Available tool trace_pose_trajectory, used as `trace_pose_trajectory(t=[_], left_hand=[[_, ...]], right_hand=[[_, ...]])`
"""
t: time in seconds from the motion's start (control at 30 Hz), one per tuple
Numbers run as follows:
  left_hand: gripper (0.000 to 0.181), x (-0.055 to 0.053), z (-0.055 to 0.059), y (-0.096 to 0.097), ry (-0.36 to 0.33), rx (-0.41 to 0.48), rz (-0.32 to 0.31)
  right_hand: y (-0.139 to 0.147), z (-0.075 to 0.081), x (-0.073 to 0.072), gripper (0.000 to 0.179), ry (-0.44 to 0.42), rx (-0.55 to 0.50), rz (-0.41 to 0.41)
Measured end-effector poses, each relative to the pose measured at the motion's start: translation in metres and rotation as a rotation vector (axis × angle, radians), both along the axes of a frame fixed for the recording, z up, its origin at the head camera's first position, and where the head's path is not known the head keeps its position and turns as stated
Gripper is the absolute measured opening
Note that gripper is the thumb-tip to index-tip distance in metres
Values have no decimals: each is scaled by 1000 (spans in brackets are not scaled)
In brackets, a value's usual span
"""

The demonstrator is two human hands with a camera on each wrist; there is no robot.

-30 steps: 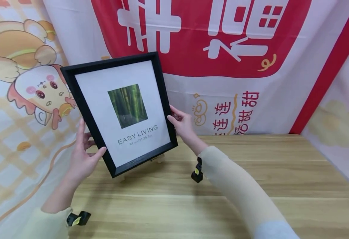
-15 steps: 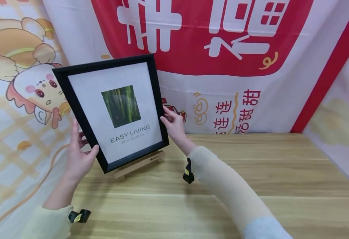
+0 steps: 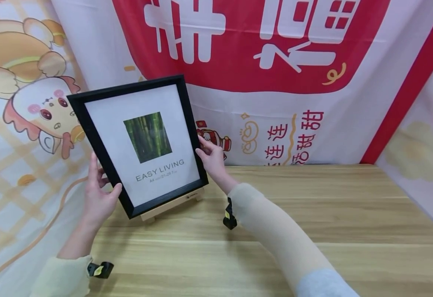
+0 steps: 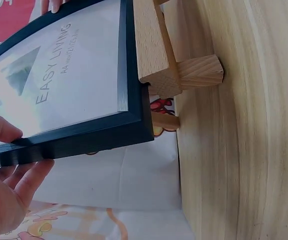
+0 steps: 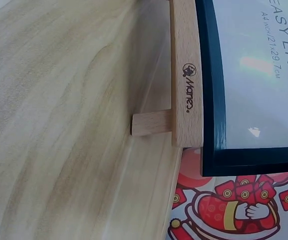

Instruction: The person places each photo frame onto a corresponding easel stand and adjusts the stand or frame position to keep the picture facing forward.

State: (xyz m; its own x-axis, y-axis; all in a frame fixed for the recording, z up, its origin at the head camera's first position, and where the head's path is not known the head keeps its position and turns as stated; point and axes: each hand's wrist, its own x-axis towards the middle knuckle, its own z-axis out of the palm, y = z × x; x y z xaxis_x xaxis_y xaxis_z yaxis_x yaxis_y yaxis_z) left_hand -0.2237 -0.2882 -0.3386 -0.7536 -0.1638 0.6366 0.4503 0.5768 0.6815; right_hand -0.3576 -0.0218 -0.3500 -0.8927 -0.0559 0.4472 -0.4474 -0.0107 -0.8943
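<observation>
A black picture frame [image 3: 127,211] with a small bamboo print leans back, its lower edge at the ledge of a wooden tabletop easel [image 3: 175,203]. My left hand [image 3: 99,198] grips the frame's left side low down, thumb on the front and fingers behind. On the opposite side my right hand [image 3: 212,159] pinches the right edge at about mid-height. In the left wrist view, the frame's bottom corner sits against the easel ledge [image 4: 156,55]. The right wrist view shows the ledge [image 5: 186,100] running along the frame's bottom edge. Most of the easel is hidden behind the frame.
The easel's short feet stand on a wood-grain table [image 3: 294,231]. Behind it hangs a red and white cloth banner [image 3: 231,74] with large characters. A cartoon-printed cloth [image 3: 23,136] covers the left side. Each wrist wears a small black camera [image 3: 229,218].
The frame has come left and down onto the easel ledge, both hands moving with it. The ledge, mostly covered a second ago, now shows below the frame.
</observation>
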Motion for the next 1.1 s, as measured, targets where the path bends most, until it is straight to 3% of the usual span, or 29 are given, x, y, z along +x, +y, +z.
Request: trace_pose_trajectory(t=[0.1,0.17,0.4,0.7,0.93,1.1], left_hand=[[92,0,3,4,29,12,-14],[93,-6,-1,1,28,19,-21],[98,-28,-20,-15,-74,18,-38],[98,-31,-22,-16,-91,35,-45],[82,-20,-31,-10,-64,180,1],[82,0,-47,-2,-202,229,38]], right_hand=[[-1,0,-3,46,-8,15,-8],[-1,0,-6,46,-18,23,-8],[3,-5,-12,46,-51,81,-28],[8,-5,-14,47,-81,116,19],[19,-9,-9,54,-97,218,148],[34,-26,-3,63,-137,223,237]])
